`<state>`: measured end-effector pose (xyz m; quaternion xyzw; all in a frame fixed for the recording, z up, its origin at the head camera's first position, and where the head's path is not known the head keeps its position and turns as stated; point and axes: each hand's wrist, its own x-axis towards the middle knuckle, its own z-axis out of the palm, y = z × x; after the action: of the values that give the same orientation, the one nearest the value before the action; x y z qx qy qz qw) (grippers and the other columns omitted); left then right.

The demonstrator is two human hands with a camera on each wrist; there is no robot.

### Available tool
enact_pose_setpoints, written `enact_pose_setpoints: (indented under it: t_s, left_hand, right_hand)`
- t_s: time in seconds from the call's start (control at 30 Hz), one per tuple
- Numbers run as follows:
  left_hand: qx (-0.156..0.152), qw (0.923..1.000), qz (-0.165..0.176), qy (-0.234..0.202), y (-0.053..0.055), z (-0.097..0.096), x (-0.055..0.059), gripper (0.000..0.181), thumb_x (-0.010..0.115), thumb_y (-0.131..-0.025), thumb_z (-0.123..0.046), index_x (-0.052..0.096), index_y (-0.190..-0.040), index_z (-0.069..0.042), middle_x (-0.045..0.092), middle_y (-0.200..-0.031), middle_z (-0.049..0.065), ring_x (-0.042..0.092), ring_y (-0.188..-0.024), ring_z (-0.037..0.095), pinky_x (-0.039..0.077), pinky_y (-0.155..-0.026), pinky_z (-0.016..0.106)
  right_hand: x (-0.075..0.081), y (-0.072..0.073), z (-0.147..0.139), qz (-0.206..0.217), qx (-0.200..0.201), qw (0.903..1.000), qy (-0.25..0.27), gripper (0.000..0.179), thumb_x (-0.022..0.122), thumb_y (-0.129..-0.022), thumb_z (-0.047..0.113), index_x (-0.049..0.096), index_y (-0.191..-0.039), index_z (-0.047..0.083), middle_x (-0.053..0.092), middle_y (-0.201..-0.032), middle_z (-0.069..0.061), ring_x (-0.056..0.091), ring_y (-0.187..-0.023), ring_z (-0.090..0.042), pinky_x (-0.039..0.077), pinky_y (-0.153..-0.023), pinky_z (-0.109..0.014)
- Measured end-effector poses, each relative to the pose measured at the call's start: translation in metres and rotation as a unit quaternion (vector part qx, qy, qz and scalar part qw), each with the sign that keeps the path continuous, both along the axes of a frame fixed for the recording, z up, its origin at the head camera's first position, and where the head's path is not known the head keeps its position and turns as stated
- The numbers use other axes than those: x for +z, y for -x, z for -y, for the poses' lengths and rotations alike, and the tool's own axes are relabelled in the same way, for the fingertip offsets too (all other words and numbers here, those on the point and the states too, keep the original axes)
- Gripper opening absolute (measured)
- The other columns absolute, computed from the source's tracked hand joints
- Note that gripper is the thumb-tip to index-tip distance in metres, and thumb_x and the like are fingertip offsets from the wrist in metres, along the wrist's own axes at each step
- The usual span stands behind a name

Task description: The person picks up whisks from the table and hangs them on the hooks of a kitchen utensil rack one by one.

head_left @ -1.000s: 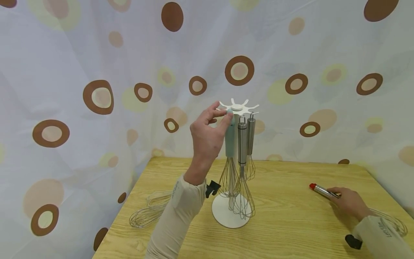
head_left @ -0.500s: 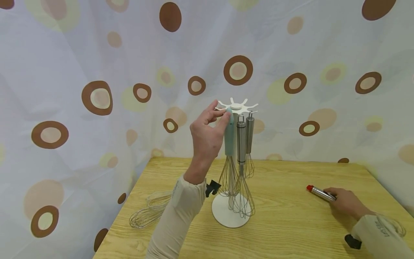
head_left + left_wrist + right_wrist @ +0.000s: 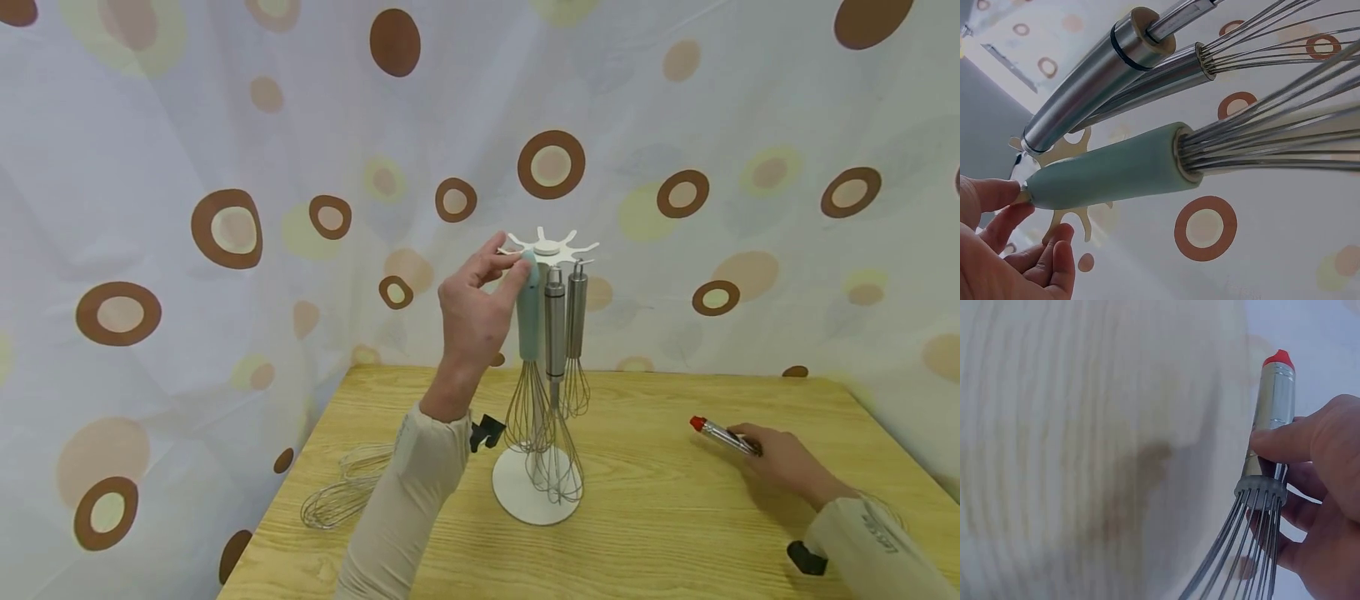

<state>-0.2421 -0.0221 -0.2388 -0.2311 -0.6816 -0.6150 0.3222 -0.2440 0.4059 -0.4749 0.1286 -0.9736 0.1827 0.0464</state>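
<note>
My left hand (image 3: 474, 312) pinches the top end of a whisk with a pale green handle (image 3: 529, 325), at an arm of the white hanging rack (image 3: 547, 248). In the left wrist view, thumb and forefinger meet at the tip of that green handle (image 3: 1113, 169); whether it is hooked on cannot be told. Two steel-handled whisks hang beside it, one nearer (image 3: 555, 333) and one behind (image 3: 576, 321). Over the table's right side my right hand (image 3: 787, 465) grips a steel whisk with a red end (image 3: 723, 435). Its wires (image 3: 1254, 525) show in the right wrist view.
The rack's round white base (image 3: 513, 492) stands on the wooden table (image 3: 637, 517). Wire whisk heads (image 3: 330, 504) lie at the left, partly behind the left sleeve. A spotted curtain (image 3: 465, 108) hangs behind and at the left.
My right hand has moved left with the red-ended whisk. The left hand has stayed at the rack, and the hanging whisks have shifted slightly left.
</note>
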Motion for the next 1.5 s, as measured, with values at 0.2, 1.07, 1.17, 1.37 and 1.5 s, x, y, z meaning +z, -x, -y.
enact_pose_setpoints:
  t_s: [0.2, 1.07, 1.17, 1.37, 1.5]
  left_hand:
    - [-0.022, 0.9996, 0.013, 0.008, 0.005, 0.002, 0.001, 0.019, 0.065, -0.09, -0.016, 0.072, -0.101, -0.002, 0.057, -0.13, 0.002, 0.063, -0.096, 0.015, 0.052, -0.081, 0.03]
    - [-0.127, 0.9916, 0.019, 0.016, 0.025, 0.006, 0.004, 0.018, 0.061, -0.093, -0.01, 0.065, -0.101, 0.005, 0.058, -0.128, 0.012, 0.06, -0.11, 0.019, 0.048, -0.09, 0.028]
    - [-0.132, 0.9911, 0.018, 0.013, 0.025, 0.006, 0.005, 0.016, 0.06, -0.093, -0.009, 0.065, -0.099, 0.006, 0.058, -0.128, 0.012, 0.06, -0.111, 0.018, 0.048, -0.09, 0.028]
    - [-0.134, 0.9909, 0.015, 0.008, 0.026, 0.006, 0.005, 0.014, 0.06, -0.093, -0.008, 0.064, -0.097, 0.005, 0.058, -0.128, 0.011, 0.06, -0.11, 0.014, 0.048, -0.09, 0.027]
    - [-0.133, 0.991, 0.013, 0.008, 0.026, 0.005, 0.005, 0.013, 0.06, -0.093, -0.007, 0.064, -0.097, 0.005, 0.057, -0.129, 0.014, 0.06, -0.109, 0.014, 0.048, -0.09, 0.028]
  right_hand:
    - [0.021, 0.001, 0.024, -0.023, 0.017, 0.9983, 0.05, 0.044, 0.061, -0.089, 0.001, 0.047, -0.13, -0.008, 0.061, -0.104, -0.028, 0.061, -0.081, -0.029, 0.044, -0.056, -0.033]
    - [0.152, -0.017, 0.153, -0.266, 0.069, 0.9381, 0.211, 0.061, 0.064, -0.086, -0.005, 0.041, -0.141, 0.005, 0.058, -0.115, -0.021, 0.058, -0.097, -0.033, 0.038, -0.079, -0.004]
    - [0.165, -0.016, 0.165, -0.282, 0.069, 0.9299, 0.225, 0.062, 0.065, -0.085, -0.007, 0.042, -0.141, 0.007, 0.058, -0.116, -0.02, 0.057, -0.098, -0.03, 0.038, -0.081, -0.006]
    - [0.184, -0.015, 0.185, -0.307, 0.087, 0.9111, 0.26, 0.064, 0.067, -0.082, -0.009, 0.045, -0.14, 0.009, 0.059, -0.117, -0.02, 0.056, -0.098, -0.017, 0.04, -0.083, -0.008]
    - [0.189, -0.017, 0.195, -0.31, 0.102, 0.9051, 0.272, 0.061, 0.067, -0.082, -0.009, 0.046, -0.137, 0.007, 0.06, -0.117, -0.019, 0.053, -0.099, -0.005, 0.041, -0.083, -0.008]
